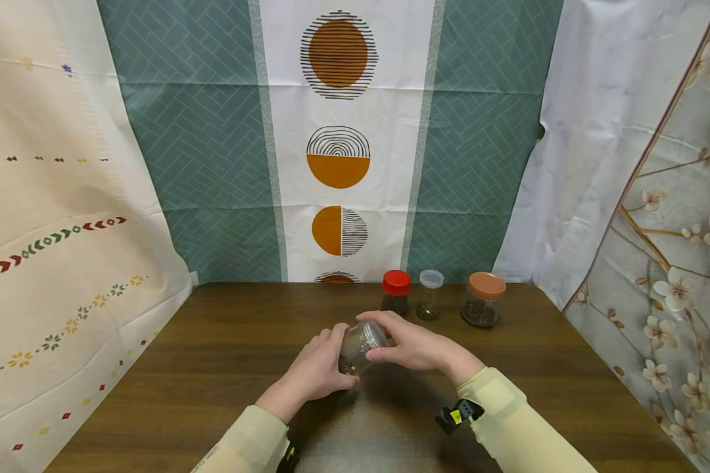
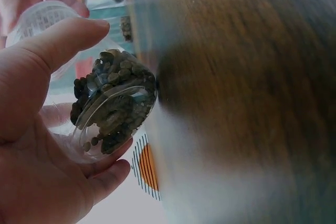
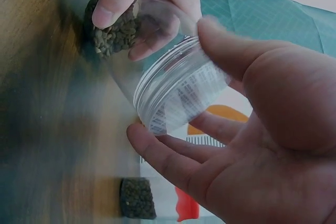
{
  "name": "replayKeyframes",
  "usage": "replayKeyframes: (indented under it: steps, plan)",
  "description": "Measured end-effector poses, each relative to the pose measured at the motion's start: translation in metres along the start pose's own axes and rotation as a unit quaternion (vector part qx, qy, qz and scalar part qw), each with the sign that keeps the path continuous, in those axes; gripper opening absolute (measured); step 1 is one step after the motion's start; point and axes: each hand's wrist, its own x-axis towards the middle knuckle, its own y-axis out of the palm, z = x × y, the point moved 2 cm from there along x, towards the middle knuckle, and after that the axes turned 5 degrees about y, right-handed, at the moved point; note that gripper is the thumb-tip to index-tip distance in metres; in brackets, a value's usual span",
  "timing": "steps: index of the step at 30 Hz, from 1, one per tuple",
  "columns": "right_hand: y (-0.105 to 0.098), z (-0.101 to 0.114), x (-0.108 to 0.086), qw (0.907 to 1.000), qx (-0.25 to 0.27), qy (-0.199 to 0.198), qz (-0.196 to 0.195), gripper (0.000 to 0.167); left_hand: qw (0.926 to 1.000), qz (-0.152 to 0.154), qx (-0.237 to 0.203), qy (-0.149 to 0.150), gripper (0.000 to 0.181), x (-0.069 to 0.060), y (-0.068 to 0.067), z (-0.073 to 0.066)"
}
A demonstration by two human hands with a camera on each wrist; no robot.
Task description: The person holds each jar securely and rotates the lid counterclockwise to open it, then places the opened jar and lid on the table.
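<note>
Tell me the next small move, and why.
Probably a small twist of the clear lid with the right hand, which spans the lid's edge, while the left hand grips the tilted clear jar near its base.

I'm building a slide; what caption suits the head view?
Left hand and right hand hold a clear jar tilted at a wooden table, three lidded jars behind.

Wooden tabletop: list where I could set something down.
Bare tabletop: left, between cream cloth and left hand; right, between right sleeve and floral cloth. Crowded: the middle, where left hand and right hand hold a tilted jar, and the back right of centre, with red-lidded jar, clear-lidded jar and orange-lidded jar.
</note>
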Motion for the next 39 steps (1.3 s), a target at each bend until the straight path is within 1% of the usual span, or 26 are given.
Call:
replayKeyframes:
  steps: [2, 4, 7, 9, 12, 15, 19, 22, 26, 32, 39]
  plan:
    - [0.000, 0.000, 0.001, 0.9999, -0.008, 0.006, -0.003, 0.071, 1.0000, 0.001, -0.002, -0.003, 0.094, 0.000, 0.000, 0.001]
    - [-0.001, 0.000, 0.002, 0.9995, -0.018, 0.022, -0.015, 0.073, 1.0000, 0.002, -0.002, -0.005, 0.093, 0.000, 0.001, 0.002]
    - [-0.004, 0.002, 0.005, 0.9970, -0.026, 0.060, -0.042, 0.071, 1.0000, 0.002, -0.002, -0.005, 0.092, 0.000, 0.001, 0.003]
    - [-0.006, 0.004, 0.007, 0.9949, -0.009, 0.088, -0.048, 0.070, 1.0000, 0.002, -0.003, -0.004, 0.091, 0.001, 0.001, 0.004]
    - [-0.006, 0.007, 0.009, 0.9919, 0.015, 0.122, -0.034, 0.068, 1.0000, 0.004, -0.004, -0.007, 0.091, 0.001, 0.001, 0.004]
    - [-0.005, 0.008, 0.010, 0.9907, 0.027, 0.133, -0.015, 0.068, 0.9999, 0.005, -0.005, -0.009, 0.091, 0.002, 0.001, 0.004]
    - [-0.004, 0.009, 0.009, 0.9908, 0.024, 0.133, -0.014, 0.067, 0.9999, 0.007, -0.005, -0.011, 0.092, 0.003, 0.001, 0.004]
    - [-0.003, 0.010, 0.009, 0.9912, 0.010, 0.130, -0.019, 0.065, 0.9999, 0.009, -0.005, -0.014, 0.092, 0.003, 0.002, 0.004]
    - [-0.003, 0.009, 0.008, 0.9924, -0.010, 0.120, -0.023, 0.064, 0.9999, 0.009, -0.003, -0.011, 0.091, 0.002, 0.001, 0.004]
    - [-0.004, 0.008, 0.008, 0.9945, -0.011, 0.102, -0.022, 0.065, 1.0000, 0.006, -0.001, -0.007, 0.091, 0.001, 0.001, 0.003]
    - [-0.005, 0.007, 0.004, 0.9971, -0.003, 0.075, -0.008, 0.066, 1.0000, 0.006, -0.001, -0.007, 0.091, 0.001, 0.002, 0.004]
